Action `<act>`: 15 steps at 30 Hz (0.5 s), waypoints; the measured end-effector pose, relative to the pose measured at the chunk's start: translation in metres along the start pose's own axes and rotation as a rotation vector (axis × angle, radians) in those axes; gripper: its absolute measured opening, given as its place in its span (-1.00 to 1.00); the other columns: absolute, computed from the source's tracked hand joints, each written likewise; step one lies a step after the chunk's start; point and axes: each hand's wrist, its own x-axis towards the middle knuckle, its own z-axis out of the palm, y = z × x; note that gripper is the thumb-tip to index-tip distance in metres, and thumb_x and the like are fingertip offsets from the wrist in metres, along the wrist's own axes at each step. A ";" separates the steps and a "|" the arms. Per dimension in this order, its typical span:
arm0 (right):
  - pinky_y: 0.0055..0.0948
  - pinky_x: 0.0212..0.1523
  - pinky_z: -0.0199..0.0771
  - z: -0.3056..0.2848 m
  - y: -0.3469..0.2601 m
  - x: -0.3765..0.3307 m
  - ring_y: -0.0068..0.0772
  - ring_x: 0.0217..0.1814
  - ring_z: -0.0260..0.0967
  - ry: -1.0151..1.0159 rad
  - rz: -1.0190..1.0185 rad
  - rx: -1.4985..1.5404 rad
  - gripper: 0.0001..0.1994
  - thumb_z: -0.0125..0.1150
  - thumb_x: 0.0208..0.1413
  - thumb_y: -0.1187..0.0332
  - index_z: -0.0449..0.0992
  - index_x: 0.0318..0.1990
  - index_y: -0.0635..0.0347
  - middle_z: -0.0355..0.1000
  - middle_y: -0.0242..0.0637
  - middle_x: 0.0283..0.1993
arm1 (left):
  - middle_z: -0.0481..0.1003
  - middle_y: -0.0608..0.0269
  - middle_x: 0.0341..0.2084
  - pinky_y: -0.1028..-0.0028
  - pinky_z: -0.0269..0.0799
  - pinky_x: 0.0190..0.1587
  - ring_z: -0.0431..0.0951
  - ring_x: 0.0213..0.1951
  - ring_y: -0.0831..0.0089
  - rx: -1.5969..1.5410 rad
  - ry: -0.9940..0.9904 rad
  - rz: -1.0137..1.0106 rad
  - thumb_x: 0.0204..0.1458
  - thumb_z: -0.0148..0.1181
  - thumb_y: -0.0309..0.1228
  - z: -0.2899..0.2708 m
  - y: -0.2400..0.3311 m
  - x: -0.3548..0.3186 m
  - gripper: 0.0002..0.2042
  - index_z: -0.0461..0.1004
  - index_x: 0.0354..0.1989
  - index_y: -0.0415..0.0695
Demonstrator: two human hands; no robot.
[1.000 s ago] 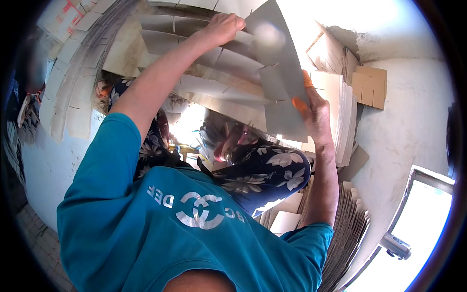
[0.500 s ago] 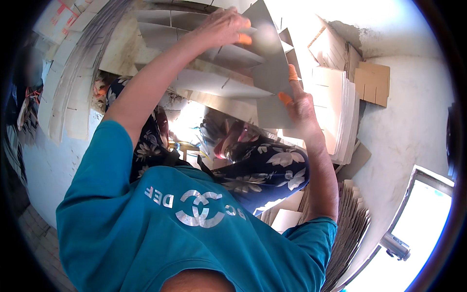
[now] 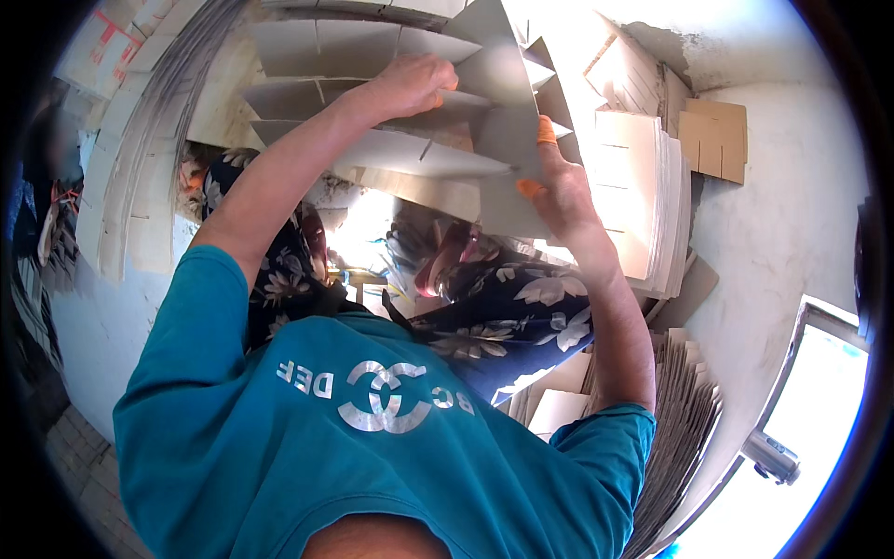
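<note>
Several long grey cardboard divider strips [image 3: 358,48] with slots stand roughly side by side, running left to right. A cross strip of cardboard [image 3: 507,121] meets their right ends at an angle. My right hand [image 3: 566,200] grips this cross strip at its right edge, orange finger covers on the thumb and a finger. My left hand [image 3: 414,86] is closed over the middle strips, its covered fingertips pinching the top of one strip. Whether the slots there are fitted together is hidden.
A pale board [image 3: 424,191] lies beneath the strips. Stacked cardboard sheets [image 3: 643,196] stand on the right, a brown piece [image 3: 715,140] by the wall. More sheets [image 3: 140,177] line the left. A bundle of cardboard [image 3: 675,419] leans low on the right, near a bright window [image 3: 792,429].
My left hand has moved down and left from the cross strip's upper part, its fingers closing on a divider strip. My right hand, still gripping the cross strip, has shifted slightly left.
</note>
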 end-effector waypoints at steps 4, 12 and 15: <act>-0.42 -0.24 0.47 -0.003 -0.009 -0.011 -0.19 -0.25 0.50 0.067 -0.112 -0.046 -0.17 0.18 -0.07 0.67 -0.09 0.37 0.11 0.49 -0.04 -0.21 | 0.33 -0.15 -0.60 0.11 0.25 -0.38 0.41 -0.45 -0.02 0.021 -0.016 0.042 -0.21 0.29 -0.55 -0.005 0.001 0.000 -0.81 0.36 -0.56 -0.34; -0.51 -0.34 0.40 0.022 0.005 -0.015 0.11 -0.32 0.48 0.135 -0.137 0.034 -0.15 0.07 -0.02 0.66 -0.25 0.40 0.05 0.45 0.17 -0.35 | 0.48 0.02 -0.45 0.24 0.39 -0.26 0.47 -0.37 0.11 -0.081 -0.030 -0.103 -0.12 0.28 -0.43 -0.026 0.003 0.025 -0.78 0.51 -0.29 -0.24; -0.53 -0.42 0.33 0.019 -0.004 -0.014 0.11 -0.34 0.47 0.114 -0.101 0.036 -0.16 0.05 0.00 0.66 -0.25 0.39 0.05 0.44 0.15 -0.38 | 0.50 -0.01 -0.36 0.25 0.40 -0.16 0.49 -0.29 0.12 0.019 0.114 -0.007 -0.06 0.18 -0.50 -0.020 -0.025 0.037 -0.75 0.50 -0.15 -0.19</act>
